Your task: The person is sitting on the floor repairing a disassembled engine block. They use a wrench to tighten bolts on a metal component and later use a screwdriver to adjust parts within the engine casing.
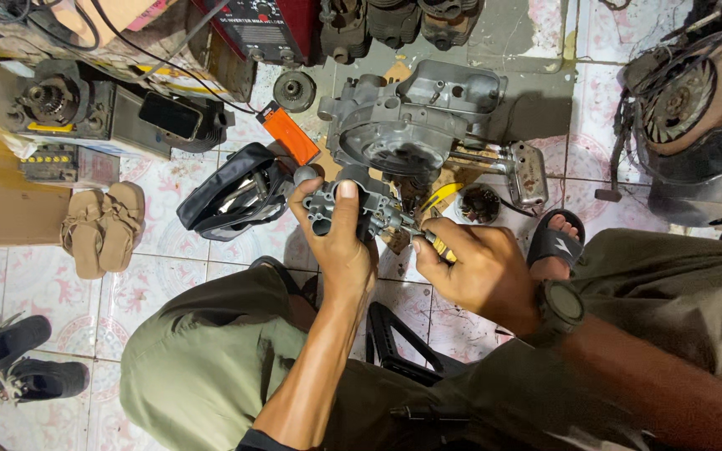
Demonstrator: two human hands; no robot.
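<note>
Left hand gripped the carburetor upright; right hand clenched a yellow-handled screwdriver, its tip pointing left into the carburetor.

Orange flat rectangular plastic package is lying tilted on the tiled floor at about 11 o'clock from frame centre, black cap end pointing up-left, just beside the black open pouch. Yellow rectangular label strip with dark marks is sitting on the front of the small grey battery-like box at 9 o'clock, far left. A second narrow yellow label is showing just above it, under the dark engine part. Dark glossy rectangular phone screen is lying blank, tilted, at 10 o'clock on the dark casing. Red machine's black front panel with knobs is sitting at 12 o'clock, top edge; markings too small to tell.
</note>
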